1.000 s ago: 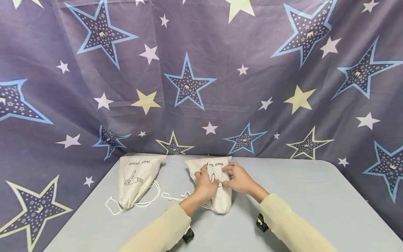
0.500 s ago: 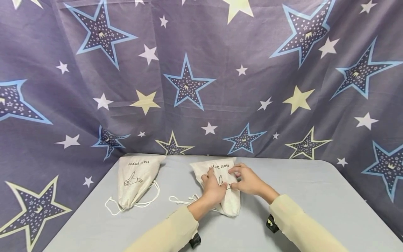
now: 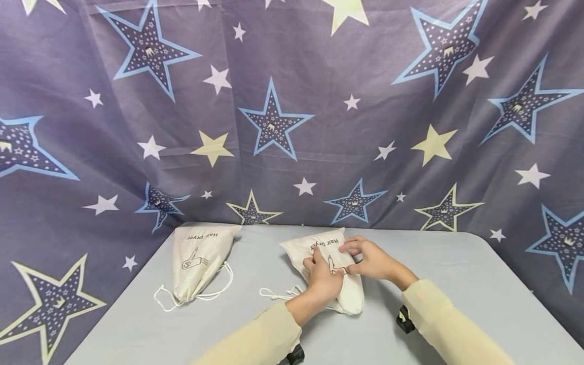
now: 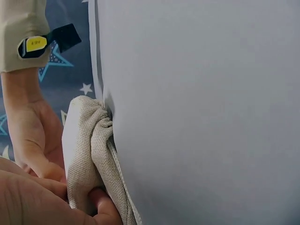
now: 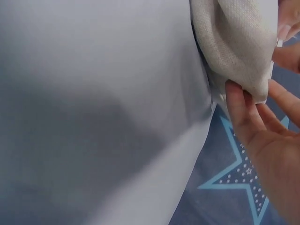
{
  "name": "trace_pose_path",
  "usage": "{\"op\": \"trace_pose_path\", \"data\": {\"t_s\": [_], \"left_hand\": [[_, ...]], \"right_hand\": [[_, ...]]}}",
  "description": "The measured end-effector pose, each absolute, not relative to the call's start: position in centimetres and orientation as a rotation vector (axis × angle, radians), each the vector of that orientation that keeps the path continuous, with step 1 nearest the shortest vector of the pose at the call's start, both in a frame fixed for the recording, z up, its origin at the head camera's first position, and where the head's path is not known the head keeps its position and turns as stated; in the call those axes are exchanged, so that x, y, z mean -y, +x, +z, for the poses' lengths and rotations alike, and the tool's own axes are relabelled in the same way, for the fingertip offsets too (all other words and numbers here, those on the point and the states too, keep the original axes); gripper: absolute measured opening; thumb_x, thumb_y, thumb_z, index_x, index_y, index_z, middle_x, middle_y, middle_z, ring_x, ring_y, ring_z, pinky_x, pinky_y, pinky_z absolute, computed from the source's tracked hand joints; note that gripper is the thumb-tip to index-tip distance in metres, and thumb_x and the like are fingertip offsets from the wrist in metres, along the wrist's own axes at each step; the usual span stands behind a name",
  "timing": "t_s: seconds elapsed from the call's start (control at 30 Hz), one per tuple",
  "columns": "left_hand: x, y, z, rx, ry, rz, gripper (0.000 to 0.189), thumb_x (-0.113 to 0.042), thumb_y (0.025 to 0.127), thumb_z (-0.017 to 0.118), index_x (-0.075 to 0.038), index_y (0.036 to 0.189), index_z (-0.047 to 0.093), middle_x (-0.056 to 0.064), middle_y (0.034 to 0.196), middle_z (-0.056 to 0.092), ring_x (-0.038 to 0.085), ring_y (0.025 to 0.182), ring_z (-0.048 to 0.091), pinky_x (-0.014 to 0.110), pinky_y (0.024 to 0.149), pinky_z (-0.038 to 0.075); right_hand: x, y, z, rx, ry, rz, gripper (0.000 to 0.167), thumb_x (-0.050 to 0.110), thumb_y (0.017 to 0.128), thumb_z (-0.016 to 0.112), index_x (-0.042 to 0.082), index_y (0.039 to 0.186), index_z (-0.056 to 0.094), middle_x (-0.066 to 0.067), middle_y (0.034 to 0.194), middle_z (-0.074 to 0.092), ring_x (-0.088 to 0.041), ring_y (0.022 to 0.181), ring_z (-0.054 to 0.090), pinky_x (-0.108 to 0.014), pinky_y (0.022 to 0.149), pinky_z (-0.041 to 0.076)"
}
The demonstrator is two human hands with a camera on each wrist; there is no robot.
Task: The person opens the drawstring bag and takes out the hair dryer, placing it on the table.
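Left hand point(image 3: 325, 279) and right hand point(image 3: 374, 261), each grip narrow, pinch the cloth bag point(image 3: 332, 256) on the counter's point(image 3: 456, 268) far middle; it has shifted right, apparently increasing separation from the second bag point(image 3: 201, 263) at left.

I'm getting bright, even light in the head view, spread softly over the curtain point(image 3: 315, 61) and the table point(image 3: 470, 263), with faint shadows pooling under the sleeves point(image 3: 449, 324), so it looks to come from above. The printed stars point(image 3: 20, 147) at the side edges look stretched; lens or folds, I can't tell. Left wrist now: flatter, cooler light, and I can read the weave of the bag point(image 4: 80, 140). Right wrist is dimmer, hazier, a broad soft-edged shadow spreading across the table beside a paler strip.
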State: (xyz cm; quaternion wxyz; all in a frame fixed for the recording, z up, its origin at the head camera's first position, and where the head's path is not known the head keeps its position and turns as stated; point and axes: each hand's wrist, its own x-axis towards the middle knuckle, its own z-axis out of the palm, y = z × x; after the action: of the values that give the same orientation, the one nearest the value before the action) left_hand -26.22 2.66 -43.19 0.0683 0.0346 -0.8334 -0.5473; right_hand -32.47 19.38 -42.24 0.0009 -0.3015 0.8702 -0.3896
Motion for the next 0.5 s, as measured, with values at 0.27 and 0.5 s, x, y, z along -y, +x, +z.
{"op": "trace_pose_path", "data": {"t_s": [0.27,0.5], "left_hand": [[-2.5,-26.0,-43.3,2.47,0.097,-1.78,0.096,-0.003,0.086,0.073,0.001,0.161,0.013,0.03,0.138,0.026,0.038,0.119,0.048,0.048,0.107,0.044],[-1.3,-25.0,-43.0,2.498,-0.014,-1.813,0.093,-0.002,0.086,0.069,-0.007,0.161,0.015,0.025,0.14,0.023,0.035,0.118,0.049,0.049,0.106,0.043]], "right_hand": [[-20.0,-32.4,-42.2,-2.709,-0.963,-1.254,0.053,0.009,0.078,0.081,-0.005,0.127,0.065,-0.028,0.139,0.05,-0.039,0.111,0.062,-0.045,0.091,0.056],[-20.2,-31.8,-42.2,-2.715,-1.01,-1.272,0.044,0.006,0.082,0.08,-0.003,0.123,0.067,-0.024,0.132,0.055,-0.038,0.109,0.063,-0.042,0.087,0.058]]}}
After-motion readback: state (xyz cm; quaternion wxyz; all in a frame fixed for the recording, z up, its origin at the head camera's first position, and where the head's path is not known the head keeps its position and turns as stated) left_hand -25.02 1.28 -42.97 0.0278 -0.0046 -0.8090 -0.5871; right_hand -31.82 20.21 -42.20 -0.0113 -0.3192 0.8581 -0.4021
